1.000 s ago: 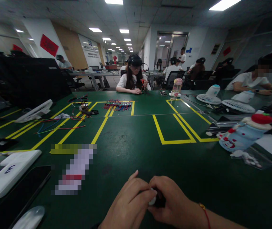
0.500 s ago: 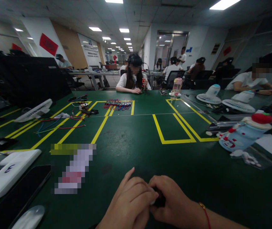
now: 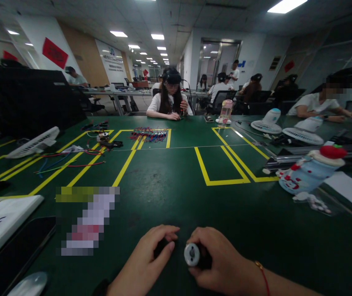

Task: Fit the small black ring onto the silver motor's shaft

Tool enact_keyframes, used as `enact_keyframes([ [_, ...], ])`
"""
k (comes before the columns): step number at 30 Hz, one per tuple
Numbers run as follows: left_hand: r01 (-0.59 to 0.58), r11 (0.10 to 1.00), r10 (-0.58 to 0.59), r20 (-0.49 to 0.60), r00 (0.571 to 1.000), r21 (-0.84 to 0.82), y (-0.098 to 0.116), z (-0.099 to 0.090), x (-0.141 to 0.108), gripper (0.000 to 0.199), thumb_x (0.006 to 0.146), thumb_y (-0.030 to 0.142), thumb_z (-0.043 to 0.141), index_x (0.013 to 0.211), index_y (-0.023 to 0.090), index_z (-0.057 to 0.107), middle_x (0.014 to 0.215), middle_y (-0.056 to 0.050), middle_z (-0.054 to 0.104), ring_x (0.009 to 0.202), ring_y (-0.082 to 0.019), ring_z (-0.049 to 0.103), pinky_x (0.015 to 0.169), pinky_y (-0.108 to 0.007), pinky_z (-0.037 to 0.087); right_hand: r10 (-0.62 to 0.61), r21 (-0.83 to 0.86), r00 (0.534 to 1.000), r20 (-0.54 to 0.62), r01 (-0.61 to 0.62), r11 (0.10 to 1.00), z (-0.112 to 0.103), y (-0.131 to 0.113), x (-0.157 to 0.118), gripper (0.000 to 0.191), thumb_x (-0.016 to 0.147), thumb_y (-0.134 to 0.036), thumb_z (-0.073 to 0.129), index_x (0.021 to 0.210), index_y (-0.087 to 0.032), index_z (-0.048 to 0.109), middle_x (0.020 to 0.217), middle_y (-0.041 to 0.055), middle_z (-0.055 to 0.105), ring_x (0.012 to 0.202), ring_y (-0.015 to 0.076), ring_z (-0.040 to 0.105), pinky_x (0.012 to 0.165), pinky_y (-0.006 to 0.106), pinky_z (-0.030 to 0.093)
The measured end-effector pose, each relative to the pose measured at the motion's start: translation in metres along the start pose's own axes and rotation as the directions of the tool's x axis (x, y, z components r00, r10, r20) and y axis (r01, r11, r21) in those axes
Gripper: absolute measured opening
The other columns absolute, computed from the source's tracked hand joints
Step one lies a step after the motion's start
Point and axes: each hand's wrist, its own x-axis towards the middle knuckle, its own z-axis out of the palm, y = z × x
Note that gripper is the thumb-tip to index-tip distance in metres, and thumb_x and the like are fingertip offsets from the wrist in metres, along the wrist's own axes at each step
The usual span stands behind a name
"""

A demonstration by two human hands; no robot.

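Observation:
Low in the head view, my right hand (image 3: 217, 255) is closed around a small cylinder (image 3: 191, 254). Its round, pale grey end faces me and has dark holes in the middle; the rest is hidden by my fingers and shadow, so its exact kind is unclear. My left hand (image 3: 151, 255) is just to the left, apart from the cylinder. Its fingers are bent loosely, with the thumb held away from them and nothing between.
A blue bottle with a red top (image 3: 308, 170) stands at right, near white fans (image 3: 303, 135). Wires (image 3: 149, 135) lie in a heap further back. At left are a white device (image 3: 12, 226), a black slab (image 3: 18, 250) and a mouse (image 3: 29, 284). A person (image 3: 170, 100) sits opposite.
My left hand has let go of the cylinder and moved left, its fingers parting. The cylinder's pale end is now uncovered in my right hand, which stays in nearly the same place.

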Motion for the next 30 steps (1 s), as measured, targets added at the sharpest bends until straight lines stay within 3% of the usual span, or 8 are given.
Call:
enact_keyframes([
  [7, 0.146, 0.982, -0.14, 0.055, 0.989, -0.117, -0.005, -0.003, 0.006, 0.023, 0.094, 0.027, 0.048, 0.11, 0.021, 0.063, 0.077, 0.0, 0.066, 0.066, -0.014, 0.063, 0.062, -0.023, 0.052, 0.017, 0.005, 1.0, 0.01, -0.017, 1.0, -0.003, -0.003, 0.001, 0.035, 0.061, -0.015, 0.062, 0.094, -0.021, 0.056, 0.086, -0.0002, 0.06, 0.074, 0.0171, 0.052, 0.068, 0.03, 0.037],
  [11, 0.069, 0.995, -0.067, 0.02, 0.998, -0.072, -0.002, -0.002, 0.006, 0.023, 0.089, 0.022, 0.055, 0.11, 0.023, 0.064, 0.082, -0.001, 0.065, 0.076, -0.016, 0.063, 0.071, -0.025, 0.052, 0.011, 0.012, 1.0, 0.011, -0.011, 1.0, -0.002, -0.003, 0.0, 0.035, 0.06, -0.015, 0.062, 0.094, -0.021, 0.055, 0.087, -0.0003, 0.061, 0.075, 0.0171, 0.053, 0.069, 0.03, 0.038],
  [15, 0.008, 0.994, 0.0, 0.075, 0.997, -0.106, -0.004, -0.002, 0.006, 0.024, 0.09, 0.018, 0.053, 0.111, 0.024, 0.064, 0.094, -0.003, 0.065, 0.085, -0.017, 0.062, 0.078, -0.028, 0.052, 0.012, 0.011, 1.0, 0.0, -0.012, 1.0, -0.001, -0.002, 0.001, 0.037, 0.06, -0.015, 0.062, 0.095, -0.022, 0.055, 0.088, -0.0005, 0.061, 0.076, 0.0173, 0.053, 0.071, 0.031, 0.038],
  [21, 0.11, 0.989, -0.105, 0.06, 0.993, -0.097, -0.008, -0.001, 0.004, 0.024, 0.092, 0.025, 0.052, 0.114, 0.027, 0.061, 0.09, -0.002, 0.064, 0.086, -0.019, 0.061, 0.081, -0.032, 0.05, 0.031, 0.009, 0.999, 0.015, -0.031, 0.999, -0.002, -0.004, 0.001, 0.036, 0.06, -0.016, 0.064, 0.094, -0.021, 0.056, 0.087, -0.0006, 0.061, 0.074, 0.0168, 0.053, 0.068, 0.03, 0.037],
  [26, -0.065, 0.991, 0.077, 0.098, 0.992, -0.118, 0.01, 0.002, 0.005, 0.022, 0.088, 0.024, 0.06, 0.11, 0.026, 0.064, 0.099, -0.006, 0.061, 0.095, -0.021, 0.058, 0.084, -0.033, 0.048, 0.025, 0.0, 1.0, 0.0, -0.025, 1.0, 0.001, -0.002, 0.001, 0.031, 0.061, -0.019, 0.066, 0.09, -0.021, 0.056, 0.085, -0.0011, 0.061, 0.073, 0.0164, 0.053, 0.067, 0.029, 0.036],
  [30, -0.14, 0.984, 0.15, 0.091, 0.984, -0.113, 0.019, 0.008, 0.005, 0.019, 0.087, 0.018, 0.06, 0.103, 0.025, 0.066, 0.101, -0.006, 0.058, 0.096, -0.021, 0.058, 0.083, -0.032, 0.047, 0.012, -0.018, 1.0, 0.001, -0.012, 1.0, 0.004, 0.001, 0.002, 0.028, 0.064, -0.023, 0.066, 0.09, -0.021, 0.055, 0.083, -0.001, 0.06, 0.071, 0.0165, 0.053, 0.066, 0.029, 0.035],
])
